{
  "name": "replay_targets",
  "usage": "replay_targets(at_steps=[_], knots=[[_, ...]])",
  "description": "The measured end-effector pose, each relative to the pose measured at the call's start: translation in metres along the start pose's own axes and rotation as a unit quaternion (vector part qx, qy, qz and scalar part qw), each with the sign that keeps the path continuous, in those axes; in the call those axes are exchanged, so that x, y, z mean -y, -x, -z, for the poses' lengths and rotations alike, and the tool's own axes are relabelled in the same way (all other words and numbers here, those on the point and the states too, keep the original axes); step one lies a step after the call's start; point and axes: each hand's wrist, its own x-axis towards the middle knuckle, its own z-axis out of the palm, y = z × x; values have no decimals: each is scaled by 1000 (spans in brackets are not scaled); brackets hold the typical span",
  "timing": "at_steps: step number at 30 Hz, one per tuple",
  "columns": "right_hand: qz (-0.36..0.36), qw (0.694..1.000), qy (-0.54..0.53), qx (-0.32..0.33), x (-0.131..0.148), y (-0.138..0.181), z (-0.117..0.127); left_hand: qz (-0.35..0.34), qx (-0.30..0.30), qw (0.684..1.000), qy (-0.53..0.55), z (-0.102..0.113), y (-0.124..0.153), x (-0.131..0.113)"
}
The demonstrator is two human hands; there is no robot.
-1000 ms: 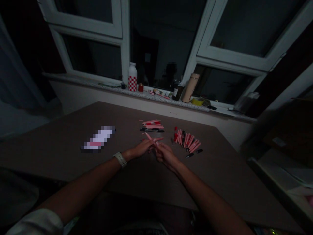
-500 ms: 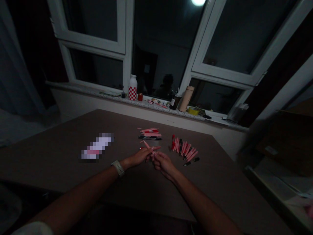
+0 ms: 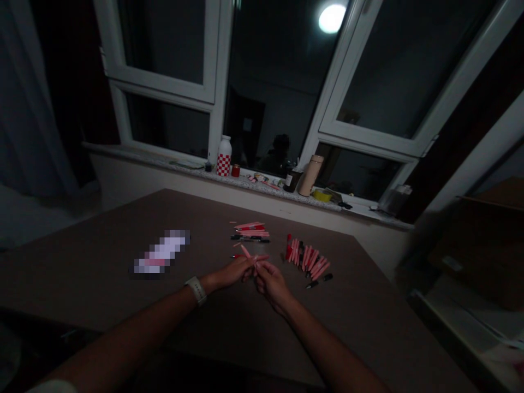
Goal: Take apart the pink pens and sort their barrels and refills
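Observation:
My left hand [image 3: 239, 270], with a pale watch on the wrist, is closed around a slim pink pen [image 3: 245, 250] whose upper end slants up and left. My right hand [image 3: 270, 277] meets it, its thumb and fingers pinched at the pen's lower end, which the fingers hide. A second slim pink piece juts rightward just above the right fingertips; its kind is unclear. Beyond the hands lies a group of pink, red and black pens [image 3: 250, 233]. To the right is a fanned row of pink, red and black pens [image 3: 309, 256].
Black pen parts [image 3: 311, 284] lie at the near end of the row. A blurred-out phone-like object [image 3: 161, 254] is on the brown table [image 3: 196, 213] at left. Along the windowsill [image 3: 254, 184] stand a checkered bottle [image 3: 224, 157], a tan flask [image 3: 311, 176] and yellow tape [image 3: 322, 195].
The view has tilted slightly upward, so more window shows and the table sits lower. Both hands stay together at the pink pen, with little visible finger movement.

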Motion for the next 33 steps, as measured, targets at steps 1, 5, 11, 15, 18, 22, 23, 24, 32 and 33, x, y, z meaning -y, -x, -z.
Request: replay_targets(at_steps=[1, 5, 11, 15, 18, 22, 23, 24, 32, 33], knots=[[-3, 1000, -2, -6, 1, 0, 0, -1, -3, 1000, -5, 0, 0, 0], [-12, 1000, 10, -25, 3, 1, -1, -8, -14, 1000, 0, -1, 0, 0], [5, 994, 82, -73, 2, -2, 1, -10, -11, 1000, -8, -1, 1, 1], [35, 989, 118, -85, 3, -2, 5, -16, -58, 998, -19, -3, 2, -10], [69, 980, 155, -107, 4, -3, 8, -38, -135, 990, 6, -1, 1, -18], [119, 965, 201, -120, 5, -5, 13, -40, -219, 975, 19, 8, -1, -20], [128, 963, 203, -121, 5, -6, 14, -39, -231, 972, 18, 10, -1, -19], [135, 962, 202, -123, 4, -6, 14, -39, -239, 970, 15, 11, -1, -19], [170, 947, 233, -145, 2, -4, 26, -11, -186, 982, -22, 11, 2, -20], [173, 943, 245, -146, 2, -4, 27, -10, -182, 983, -23, 11, 2, -19]])
